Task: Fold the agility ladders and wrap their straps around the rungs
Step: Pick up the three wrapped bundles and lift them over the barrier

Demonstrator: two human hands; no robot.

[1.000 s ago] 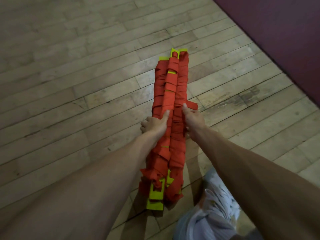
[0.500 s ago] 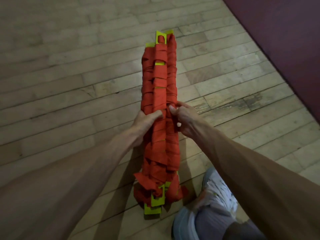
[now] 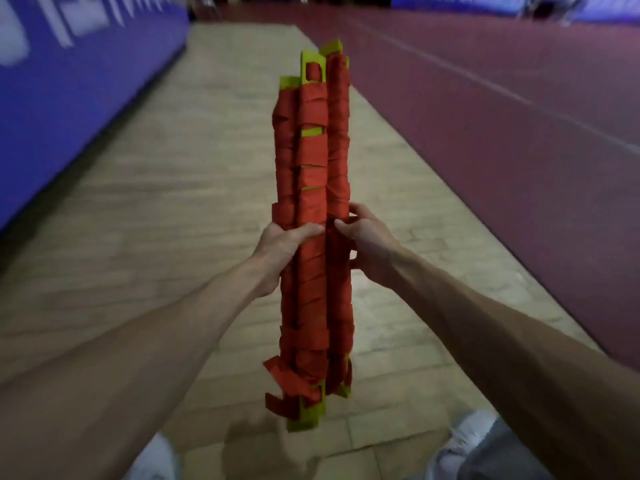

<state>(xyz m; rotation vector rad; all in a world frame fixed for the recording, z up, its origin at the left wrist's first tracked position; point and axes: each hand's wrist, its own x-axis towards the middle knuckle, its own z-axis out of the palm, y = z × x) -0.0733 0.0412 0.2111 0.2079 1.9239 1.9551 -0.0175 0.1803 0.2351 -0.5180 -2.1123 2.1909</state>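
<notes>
As ladder bundle point(image 3: 313, 209) is held, blue barrier point(image 3: 79, 84) flanks left.

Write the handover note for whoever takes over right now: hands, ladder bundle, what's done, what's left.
Left hand: grips the ladder bundle mid-length from its left side.
Right hand: grips it opposite.
Bundle: held lengthwise in front, above the wooden floor.
Done: yellow rungs stacked, red strap wound along nearly the whole length.
Left: loose strap ends at the near end need tucking.

left hand point(image 3: 280, 247): bare, as is the forearm
right hand point(image 3: 367, 237): bare likewise
shoes point(image 3: 464, 436): white, near left and near right
trouser leg point(image 3: 502, 457): grey, near right
</notes>
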